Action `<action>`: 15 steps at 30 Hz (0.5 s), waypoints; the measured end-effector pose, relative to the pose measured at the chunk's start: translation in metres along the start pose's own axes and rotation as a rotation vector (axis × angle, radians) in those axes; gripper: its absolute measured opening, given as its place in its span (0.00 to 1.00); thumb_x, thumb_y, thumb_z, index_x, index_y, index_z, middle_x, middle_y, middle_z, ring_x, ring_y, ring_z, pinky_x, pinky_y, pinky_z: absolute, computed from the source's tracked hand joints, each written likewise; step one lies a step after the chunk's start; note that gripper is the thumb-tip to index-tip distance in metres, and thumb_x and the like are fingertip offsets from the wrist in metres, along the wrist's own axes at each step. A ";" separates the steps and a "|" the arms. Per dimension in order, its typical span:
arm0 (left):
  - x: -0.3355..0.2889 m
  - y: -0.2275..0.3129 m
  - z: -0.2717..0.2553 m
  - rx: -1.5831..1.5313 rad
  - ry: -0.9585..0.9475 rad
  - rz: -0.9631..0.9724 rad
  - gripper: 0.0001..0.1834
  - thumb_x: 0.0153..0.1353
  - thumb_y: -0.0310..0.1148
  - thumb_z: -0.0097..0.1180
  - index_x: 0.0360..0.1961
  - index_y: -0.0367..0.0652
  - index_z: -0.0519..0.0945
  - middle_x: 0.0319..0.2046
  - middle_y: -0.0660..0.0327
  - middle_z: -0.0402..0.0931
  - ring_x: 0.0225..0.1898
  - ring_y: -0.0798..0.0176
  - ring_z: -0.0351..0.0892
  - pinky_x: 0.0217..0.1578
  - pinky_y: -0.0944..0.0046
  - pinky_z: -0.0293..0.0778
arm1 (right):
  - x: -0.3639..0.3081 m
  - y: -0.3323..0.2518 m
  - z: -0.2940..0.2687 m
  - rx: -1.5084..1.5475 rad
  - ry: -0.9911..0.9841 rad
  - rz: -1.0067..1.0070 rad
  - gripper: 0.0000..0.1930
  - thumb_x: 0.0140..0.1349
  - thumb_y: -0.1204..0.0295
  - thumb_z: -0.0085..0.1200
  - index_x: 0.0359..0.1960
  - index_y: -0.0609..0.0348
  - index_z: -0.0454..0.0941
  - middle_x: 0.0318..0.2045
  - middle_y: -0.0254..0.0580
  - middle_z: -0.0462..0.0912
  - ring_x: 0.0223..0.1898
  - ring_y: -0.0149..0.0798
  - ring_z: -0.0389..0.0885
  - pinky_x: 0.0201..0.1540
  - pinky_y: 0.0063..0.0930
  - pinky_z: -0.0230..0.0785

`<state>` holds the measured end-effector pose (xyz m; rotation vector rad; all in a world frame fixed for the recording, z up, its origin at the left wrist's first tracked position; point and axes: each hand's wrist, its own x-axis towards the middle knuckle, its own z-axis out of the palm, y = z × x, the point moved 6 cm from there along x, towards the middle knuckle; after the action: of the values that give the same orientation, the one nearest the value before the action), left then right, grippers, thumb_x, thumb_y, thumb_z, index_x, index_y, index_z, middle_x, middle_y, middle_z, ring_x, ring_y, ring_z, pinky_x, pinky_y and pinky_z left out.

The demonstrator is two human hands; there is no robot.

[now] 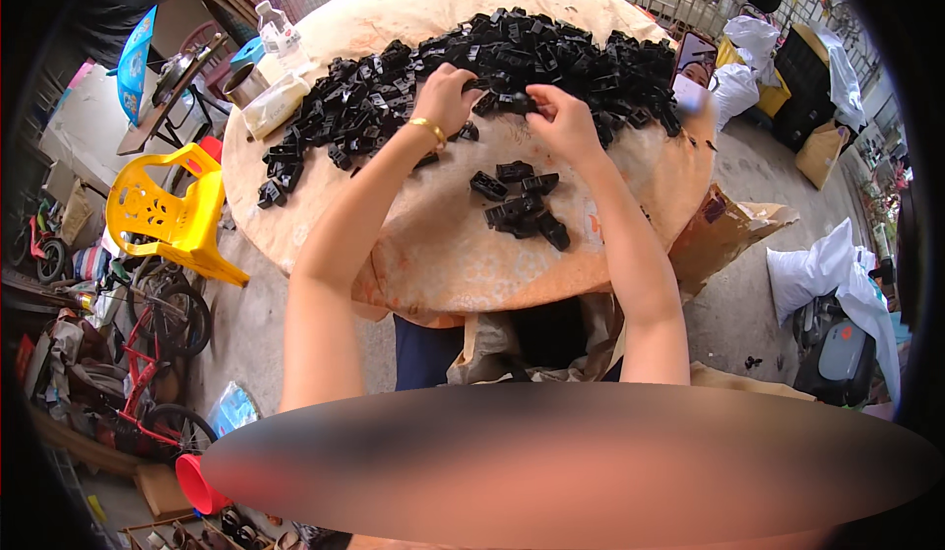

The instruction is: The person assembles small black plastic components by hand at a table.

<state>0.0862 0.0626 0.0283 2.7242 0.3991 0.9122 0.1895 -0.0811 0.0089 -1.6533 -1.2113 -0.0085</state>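
A heap of small black plastic parts spreads across the far half of a round table with a worn tan cover. At the heap's near edge, my left hand, a gold bracelet on its wrist, has its fingers curled closed around a black plastic part. Just to the right, my right hand pinches another black part between thumb and fingers. Its exact shape is too small to make out. Nearer to me, between my forearms, lies a small separate group of black parts.
At the table's left edge lie a pale rolled packet, a metal cup and a clear bottle. A phone stands at the right edge. A yellow chair is at left; a cardboard box touches the right side.
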 end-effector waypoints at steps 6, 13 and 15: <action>-0.047 0.030 0.019 -1.384 -0.348 -0.505 0.14 0.61 0.29 0.43 0.46 0.33 0.67 0.38 0.57 0.72 0.37 0.63 0.76 0.41 0.64 0.74 | -0.008 -0.024 0.016 0.489 -0.019 -0.009 0.17 0.50 0.79 0.54 0.44 0.66 0.72 0.32 0.41 0.78 0.32 0.27 0.77 0.36 0.20 0.71; -0.042 0.018 0.004 -1.177 -0.136 -0.379 0.13 0.57 0.25 0.49 0.44 0.33 0.71 0.35 0.61 0.75 0.32 0.71 0.73 0.32 0.73 0.72 | -0.011 -0.038 0.018 0.432 0.013 -0.037 0.16 0.50 0.79 0.54 0.43 0.65 0.72 0.31 0.42 0.79 0.31 0.28 0.78 0.36 0.20 0.71; -0.042 0.017 0.005 -1.144 -0.128 -0.353 0.13 0.56 0.25 0.50 0.43 0.33 0.73 0.33 0.63 0.76 0.31 0.73 0.73 0.31 0.74 0.71 | -0.012 -0.039 0.016 0.445 0.016 -0.041 0.16 0.49 0.79 0.55 0.43 0.65 0.73 0.30 0.42 0.79 0.30 0.28 0.78 0.35 0.20 0.71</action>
<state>0.0598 0.0325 0.0063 1.5830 0.2079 0.5759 0.1477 -0.0795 0.0232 -1.2377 -1.1377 0.2078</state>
